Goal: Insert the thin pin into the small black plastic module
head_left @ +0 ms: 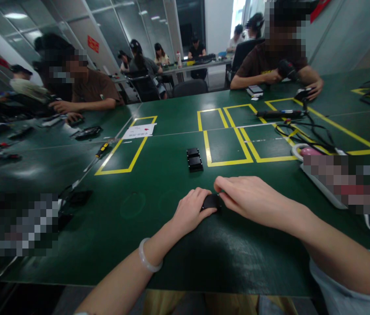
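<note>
My left hand (192,208) grips a small black rectangular part (211,201) from its left side, with fingers and thumb along its edges, low over the green table. At the part's right end, my right hand (249,194) is closed in a pinch by its edge. Whatever those fingertips hold, if anything, is too small or hidden to tell. Just beyond my hands lies a black two-section piece (194,160) on the tabletop. A pale bracelet (150,255) circles my left wrist.
Yellow tape rectangles (229,164) mark the green table (158,183). A yellow-black screwdriver (102,150) and a white paper (139,131) lie left. Black cables (319,131) and a blurred-out object (342,183) are on the right. Several people sit around.
</note>
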Demonstrator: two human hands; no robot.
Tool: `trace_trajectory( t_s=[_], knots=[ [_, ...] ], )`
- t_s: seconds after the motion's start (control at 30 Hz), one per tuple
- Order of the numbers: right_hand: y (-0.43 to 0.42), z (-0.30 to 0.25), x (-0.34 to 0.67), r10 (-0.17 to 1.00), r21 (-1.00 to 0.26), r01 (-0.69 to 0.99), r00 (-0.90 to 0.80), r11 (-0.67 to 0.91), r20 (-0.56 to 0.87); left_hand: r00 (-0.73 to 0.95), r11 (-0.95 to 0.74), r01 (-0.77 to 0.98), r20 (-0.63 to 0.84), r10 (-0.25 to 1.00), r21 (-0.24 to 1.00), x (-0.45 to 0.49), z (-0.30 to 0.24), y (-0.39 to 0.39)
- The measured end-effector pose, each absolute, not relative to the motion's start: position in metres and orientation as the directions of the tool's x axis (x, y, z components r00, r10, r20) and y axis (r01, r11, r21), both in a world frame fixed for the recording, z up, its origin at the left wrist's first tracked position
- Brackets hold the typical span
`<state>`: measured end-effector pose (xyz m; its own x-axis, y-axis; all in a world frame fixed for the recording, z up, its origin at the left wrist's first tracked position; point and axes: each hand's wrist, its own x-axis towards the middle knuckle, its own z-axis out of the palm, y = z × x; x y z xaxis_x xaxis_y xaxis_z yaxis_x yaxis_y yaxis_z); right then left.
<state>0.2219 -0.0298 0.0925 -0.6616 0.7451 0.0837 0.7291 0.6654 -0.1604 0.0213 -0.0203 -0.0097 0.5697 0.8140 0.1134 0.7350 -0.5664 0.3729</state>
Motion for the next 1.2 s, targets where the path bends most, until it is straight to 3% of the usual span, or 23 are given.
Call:
trace_trajectory(
  t_s=[0.2,0.4,0.63,0.9,1.1,1.2],
  knots=[
    [-0.0274,0.0906,0.22,0.768,-0.092,0.762,-0.638,0.64,0.06,0.57,-0.566,0.735,0.111,0.814,0.374,0.0211,-0.0099,-0.0199],
    [-0.0277,0.092,0.2248,0.751,-0.199,0.729,-0.656,0.655,0.071,0.572,-0.565,0.727,0.11,0.813,0.39,0.0211,-0.0085,-0.0198],
    [-0.0267,0.0891,0.2212,0.776,-0.075,0.772,-0.628,0.631,0.061,0.574,-0.569,0.733,0.11,0.812,0.372,0.021,-0.0103,-0.0196],
    [-0.0288,0.092,0.2239,0.746,-0.166,0.728,-0.659,0.665,0.097,0.568,-0.563,0.729,0.115,0.815,0.389,0.0212,-0.01,-0.0203],
    [-0.0261,0.0883,0.2203,0.784,-0.049,0.783,-0.616,0.62,0.072,0.57,-0.568,0.733,0.118,0.813,0.374,0.0208,-0.011,-0.0203],
    [-0.0242,0.0878,0.2221,0.778,-0.087,0.773,-0.626,0.628,0.053,0.57,-0.567,0.736,0.112,0.814,0.371,0.0207,-0.0106,-0.02]
  ],
)
